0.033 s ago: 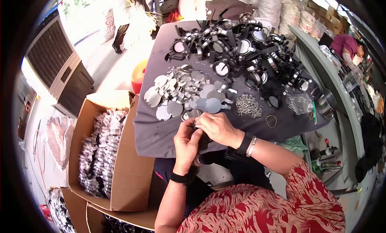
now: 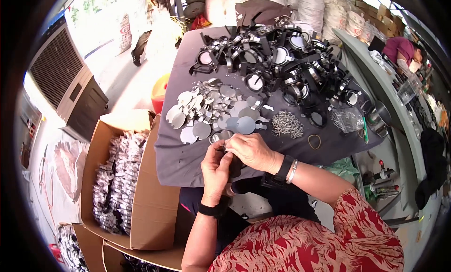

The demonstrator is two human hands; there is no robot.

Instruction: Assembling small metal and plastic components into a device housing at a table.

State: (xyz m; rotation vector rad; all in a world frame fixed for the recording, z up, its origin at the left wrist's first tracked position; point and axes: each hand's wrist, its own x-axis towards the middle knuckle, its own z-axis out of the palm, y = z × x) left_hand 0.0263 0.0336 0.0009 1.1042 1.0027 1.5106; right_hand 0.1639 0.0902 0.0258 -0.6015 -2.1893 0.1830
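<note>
Hands meet at the near edge of a table (image 2: 188,164) covered in dark grey cloth. The left hand (image 2: 215,171) is curled around a small black part (image 2: 235,168), its fingers closed on it, and a black band sits on that wrist. The right hand (image 2: 252,151) comes in from the right, fingers pinched down on the same part from above, so both hands grip it together just above the table edge; a dark watch and a thin bangle ring the right wrist. Exactly what the part is cannot be told, as the fingers cover most of it.

Just beyond the hands lies a spread of flat round metal discs (image 2: 211,107), overlapping one another. To their right sits a small heap of little metal springs (image 2: 286,124), and beside that a yellow rubber band (image 2: 314,141). A clear plastic bag (image 2: 347,119) lies near the right edge. The far half of the table is piled with black round frames (image 2: 282,61), some with shiny centres.

On the floor to the left stands an open cardboard box (image 2: 150,215) filled with silvery wrapped pieces (image 2: 115,183). Behind it is a dark grilled cabinet (image 2: 66,79). Another person in a dark red top (image 2: 399,49) bends at a bench far right
</note>
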